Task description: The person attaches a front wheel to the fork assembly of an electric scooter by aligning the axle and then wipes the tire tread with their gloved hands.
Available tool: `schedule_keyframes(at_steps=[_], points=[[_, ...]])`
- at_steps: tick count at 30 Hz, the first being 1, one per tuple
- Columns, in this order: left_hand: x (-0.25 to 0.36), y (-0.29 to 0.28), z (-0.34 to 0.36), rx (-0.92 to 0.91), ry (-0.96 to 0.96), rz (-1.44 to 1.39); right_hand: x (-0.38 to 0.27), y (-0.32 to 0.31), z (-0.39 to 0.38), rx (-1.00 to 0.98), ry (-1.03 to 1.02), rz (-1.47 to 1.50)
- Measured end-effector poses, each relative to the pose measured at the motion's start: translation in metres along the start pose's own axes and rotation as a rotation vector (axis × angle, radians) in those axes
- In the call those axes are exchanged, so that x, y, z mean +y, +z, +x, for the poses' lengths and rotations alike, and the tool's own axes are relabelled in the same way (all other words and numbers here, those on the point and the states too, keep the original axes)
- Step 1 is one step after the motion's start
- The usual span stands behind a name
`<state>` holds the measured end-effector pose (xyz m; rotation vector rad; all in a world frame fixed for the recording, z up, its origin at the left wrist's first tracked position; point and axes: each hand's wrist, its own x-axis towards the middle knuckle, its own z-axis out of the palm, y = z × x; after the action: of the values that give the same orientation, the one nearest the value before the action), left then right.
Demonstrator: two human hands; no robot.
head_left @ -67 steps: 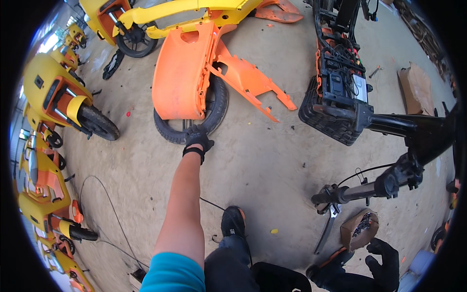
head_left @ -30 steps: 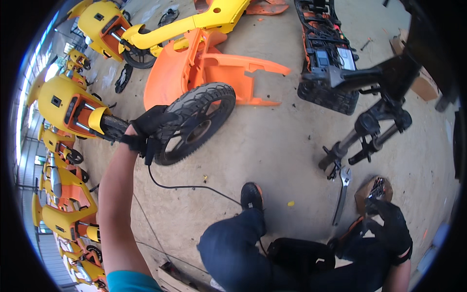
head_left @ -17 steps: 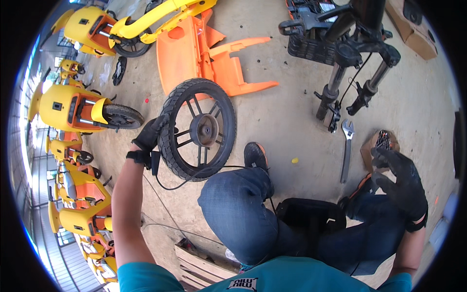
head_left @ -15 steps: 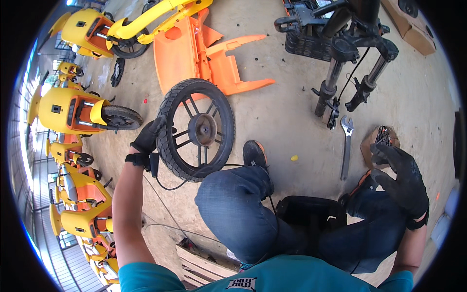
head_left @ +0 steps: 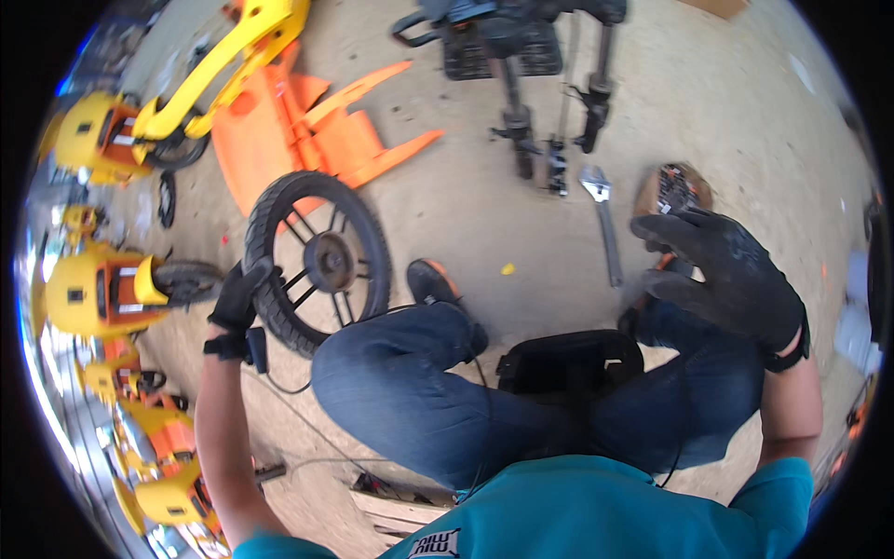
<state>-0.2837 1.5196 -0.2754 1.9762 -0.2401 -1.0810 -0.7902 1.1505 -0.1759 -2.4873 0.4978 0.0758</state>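
Observation:
My left hand [head_left: 244,296], in a black glove, is closed on the left side of a black spoked wheel [head_left: 371,244] with a knobbly tyre, which stands tilted on the floor. My right hand [head_left: 728,270], gloved too, hovers above my right leg with fingers and thumb spread and nothing in them. Just beyond its fingers sits an open brown bag [head_left: 700,189] of small metal parts. An adjustable wrench [head_left: 607,231] lies on the floor to the left of the bag. The wheel's lower edge is partly behind my left knee.
A black front fork [head_left: 514,112] hangs ahead. Orange body panels [head_left: 270,130] lie beyond the wheel. Yellow scooters [head_left: 79,289] line the left side. Between my legs is a black container-like object [head_left: 521,368]. A thin cable trails by my left wrist.
My view has swung right, so most things appear further left. The left hand keeps its hold on the wheel. My right hand looks larger and somewhat higher in view, still spread.

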Motion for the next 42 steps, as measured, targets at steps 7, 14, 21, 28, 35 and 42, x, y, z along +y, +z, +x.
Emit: schedule_keyframes(at_steps=[7,14,21,28,35,42], points=[[0.063,0.087,0.01,-0.043,0.099,0.444,0.011,0.008,-0.031,0.056,-0.008,0.031],[0.125,0.123,-0.008,-0.115,0.189,0.441,0.023,0.002,-0.049,0.024,0.122,-0.001],[0.168,0.163,-0.027,-0.15,0.554,0.585,0.033,0.011,-0.056,0.153,-0.096,-0.075],[0.115,0.191,-0.002,-0.248,1.078,0.913,0.03,0.008,-0.07,0.23,-0.109,-0.073],[0.072,0.23,0.01,-0.246,0.996,1.177,0.038,0.016,-0.079,0.379,-0.289,-0.183],[0.087,0.25,0.001,-0.146,0.769,1.171,0.033,0.013,-0.039,-0.082,-0.153,0.013]])
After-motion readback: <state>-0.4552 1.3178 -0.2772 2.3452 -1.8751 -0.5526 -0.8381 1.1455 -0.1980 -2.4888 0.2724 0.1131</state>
